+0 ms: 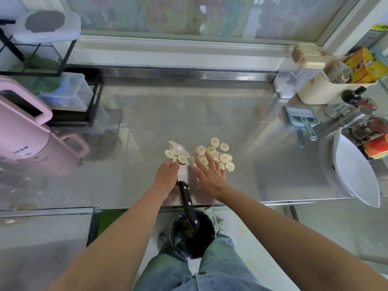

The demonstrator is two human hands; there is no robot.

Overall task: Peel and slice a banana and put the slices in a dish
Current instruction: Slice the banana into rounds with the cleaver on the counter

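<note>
Several pale round banana slices lie on the steel counter in two groups. The left group (177,153) rests on the flat blade of a knife (184,174), whose black handle points back toward me. My left hand (167,175) grips the knife by the blade's left side. The right group of slices (220,153) lies loose on the counter. My right hand (210,174) is flat, fingers spread, its fingertips touching the near slices of that group. A white dish (354,177) stands at the counter's right edge with nothing visible in it.
A pink appliance (23,131) stands at the left, with a black rack (63,59) of clear boxes behind it. Jars, a cream basket (327,89) and a blue scoop (302,118) crowd the right. A black bin (193,238) sits on the floor below the counter edge.
</note>
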